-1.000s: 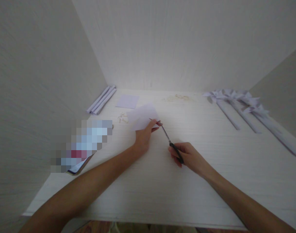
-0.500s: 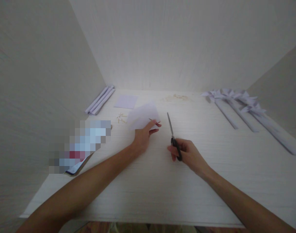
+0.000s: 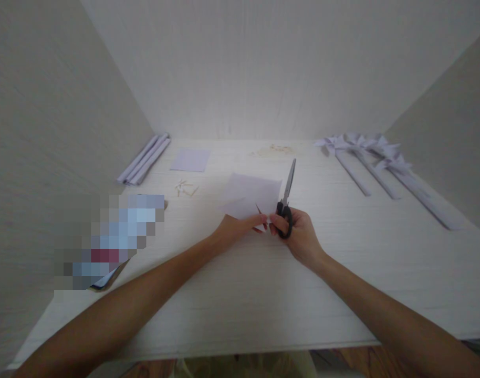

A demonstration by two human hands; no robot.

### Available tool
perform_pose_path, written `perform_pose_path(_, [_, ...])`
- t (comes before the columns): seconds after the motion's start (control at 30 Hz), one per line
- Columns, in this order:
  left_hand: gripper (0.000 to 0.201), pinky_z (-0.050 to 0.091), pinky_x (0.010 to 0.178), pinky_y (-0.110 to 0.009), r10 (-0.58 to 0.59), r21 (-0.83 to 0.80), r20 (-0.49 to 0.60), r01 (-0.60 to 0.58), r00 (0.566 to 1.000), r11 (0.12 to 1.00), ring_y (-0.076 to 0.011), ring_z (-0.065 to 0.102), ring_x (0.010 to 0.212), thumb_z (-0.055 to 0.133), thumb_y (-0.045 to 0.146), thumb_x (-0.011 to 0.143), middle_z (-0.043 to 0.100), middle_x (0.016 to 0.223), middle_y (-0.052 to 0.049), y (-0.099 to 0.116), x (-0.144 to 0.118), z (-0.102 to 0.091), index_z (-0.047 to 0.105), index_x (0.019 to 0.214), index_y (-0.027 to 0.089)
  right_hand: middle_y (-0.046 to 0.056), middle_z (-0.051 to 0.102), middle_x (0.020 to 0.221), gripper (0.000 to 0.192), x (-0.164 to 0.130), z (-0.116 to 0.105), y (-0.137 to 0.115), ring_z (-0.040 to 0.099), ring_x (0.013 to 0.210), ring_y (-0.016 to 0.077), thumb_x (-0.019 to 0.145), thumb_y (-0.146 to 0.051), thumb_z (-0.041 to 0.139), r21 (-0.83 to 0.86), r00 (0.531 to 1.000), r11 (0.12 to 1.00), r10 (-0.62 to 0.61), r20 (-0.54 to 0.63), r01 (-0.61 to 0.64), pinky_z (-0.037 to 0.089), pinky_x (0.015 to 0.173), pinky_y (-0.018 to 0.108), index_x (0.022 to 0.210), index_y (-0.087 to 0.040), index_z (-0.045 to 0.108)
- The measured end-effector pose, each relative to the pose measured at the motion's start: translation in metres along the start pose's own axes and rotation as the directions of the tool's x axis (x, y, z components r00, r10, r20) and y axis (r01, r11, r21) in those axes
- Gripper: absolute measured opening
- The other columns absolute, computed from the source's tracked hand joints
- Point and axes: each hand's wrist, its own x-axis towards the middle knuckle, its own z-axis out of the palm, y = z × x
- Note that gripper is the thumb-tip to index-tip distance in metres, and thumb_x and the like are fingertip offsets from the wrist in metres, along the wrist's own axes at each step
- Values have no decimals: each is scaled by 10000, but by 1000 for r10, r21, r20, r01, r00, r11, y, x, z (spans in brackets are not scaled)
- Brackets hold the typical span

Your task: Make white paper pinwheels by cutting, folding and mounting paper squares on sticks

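A pale lilac sheet of paper [image 3: 251, 191] lies tilted in front of me. My left hand [image 3: 243, 223] is closed on its near edge, with thumb and fingers pinching it. My right hand [image 3: 303, 231] is closed round the black handles of a pair of scissors [image 3: 289, 184], whose blades point up and away from me, close together. The right fingertips meet the left ones at the near right corner of the sheet. Whether they also pinch the paper is too small to tell. A thin dark line shows by the left fingertips.
Rolled paper tubes [image 3: 145, 160] lie at the left wall beside a lilac paper square [image 3: 190, 159]. Short thin sticks [image 3: 187, 187] and a pile of small pale bits [image 3: 277, 150] lie behind. Paper pinwheels on sticks [image 3: 360, 144] rest at right, a blurred phone [image 3: 117, 236] at left.
My left hand has moved right and nearer with the sheet, which has turned. The right hand has brought the scissors beside it, and its fingertips now meet the left ones.
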Motion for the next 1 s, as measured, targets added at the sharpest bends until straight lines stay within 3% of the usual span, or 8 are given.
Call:
perform_pose_path(0.23, [142, 454, 511, -211, -5, 61, 96, -1, 995, 998, -118, 556, 521, 565, 196, 660, 624, 549, -23, -5, 3, -2, 632, 537, 167, -36, 459, 458, 250, 0, -1, 0, 367, 410, 57, 709, -318, 549, -17, 999, 1000, 4, 41, -3, 264, 402, 209, 530, -157, 480])
perform_pose_path(0.6, [158, 486, 489, -220, 3, -39, 65, -1, 998, 999, -135, 575, 535, 560, 214, 640, 616, 543, -33, -10, 4, -4, 618, 506, 155, -35, 463, 460, 248, 0, -2, 0, 376, 406, 60, 719, -334, 539, -20, 999, 1000, 13, 36, -13, 259, 397, 212, 554, -156, 488])
perform_pose_path(1.0, [180, 466, 482, -204, -19, -23, 137, 22, 990, 999, -125, 568, 542, 542, 234, 661, 623, 567, -40, -11, 5, -6, 616, 518, 154, -35, 462, 464, 243, 1, -4, 1, 376, 413, 60, 719, -340, 540, -36, 997, 999, -9, 74, 12, 267, 399, 212, 565, -158, 495])
